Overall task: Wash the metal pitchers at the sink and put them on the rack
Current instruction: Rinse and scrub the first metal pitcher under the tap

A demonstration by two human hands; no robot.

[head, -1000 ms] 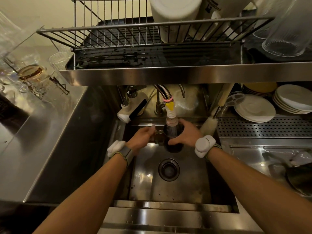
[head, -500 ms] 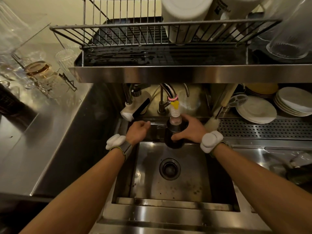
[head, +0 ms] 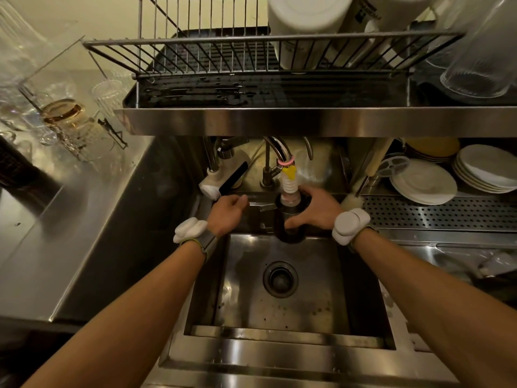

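The steel sink basin (head: 293, 309) fills the lower centre. At its back edge the left hand (head: 226, 212) hovers, fingers loosely curled and gripping nothing, just left of the metal pitcher (head: 288, 235). The right hand (head: 316, 210) wraps around the pitcher, mouth up under the faucet's ribbed nozzle (head: 289, 186). The wire rack (head: 223, 49) spans the frame's top

Both forearms reach from the lower corners to mid-frame. Left grip (head: 227, 212) is loosely curled, holding nothing; right grip (head: 314, 211) wraps round the pitcher (head: 289, 236).
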